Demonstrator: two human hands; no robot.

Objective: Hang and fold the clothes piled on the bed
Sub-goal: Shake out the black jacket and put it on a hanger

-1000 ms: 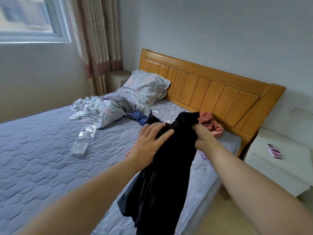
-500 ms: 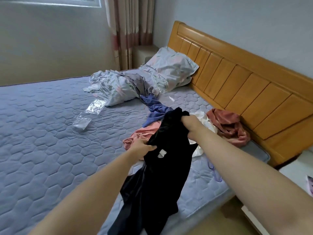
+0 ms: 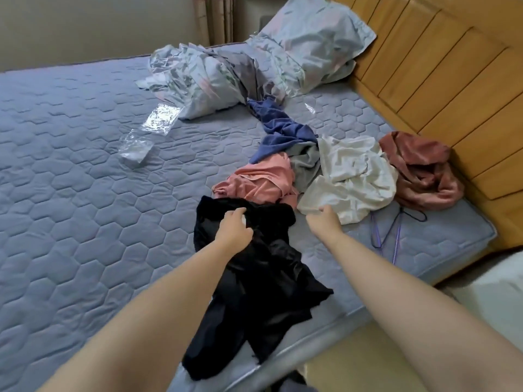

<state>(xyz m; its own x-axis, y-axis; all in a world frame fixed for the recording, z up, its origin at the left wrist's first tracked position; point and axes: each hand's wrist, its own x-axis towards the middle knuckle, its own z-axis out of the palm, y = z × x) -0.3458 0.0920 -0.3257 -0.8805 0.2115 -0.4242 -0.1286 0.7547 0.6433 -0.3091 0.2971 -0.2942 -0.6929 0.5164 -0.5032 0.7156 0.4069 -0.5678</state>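
Note:
A black garment [image 3: 263, 278] lies crumpled on the bed [image 3: 70, 193] and hangs over its near edge. My left hand [image 3: 233, 227] grips it near the collar, beside a small white label. My right hand [image 3: 324, 219] is off the black garment, at the near edge of a white garment [image 3: 353, 176]; its fingers are hidden. Behind lie a pink garment [image 3: 263, 182], a grey one [image 3: 305, 162], a blue one [image 3: 280, 128] and a rust-red one [image 3: 421, 168]. Thin wire hangers [image 3: 393, 230] lie on the mattress right of my right hand.
A wooden headboard [image 3: 452, 80] runs along the right. A patterned pillow [image 3: 311, 43] and a crumpled sheet [image 3: 203, 77] sit at the head of the bed. Two clear plastic bags [image 3: 161, 118] lie on the mattress. A white nightstand [image 3: 495, 292] stands at the right.
Both hands lowered the black garment from the air onto the bed. My right hand let go of it and moved right toward the white garment. The view tilted down.

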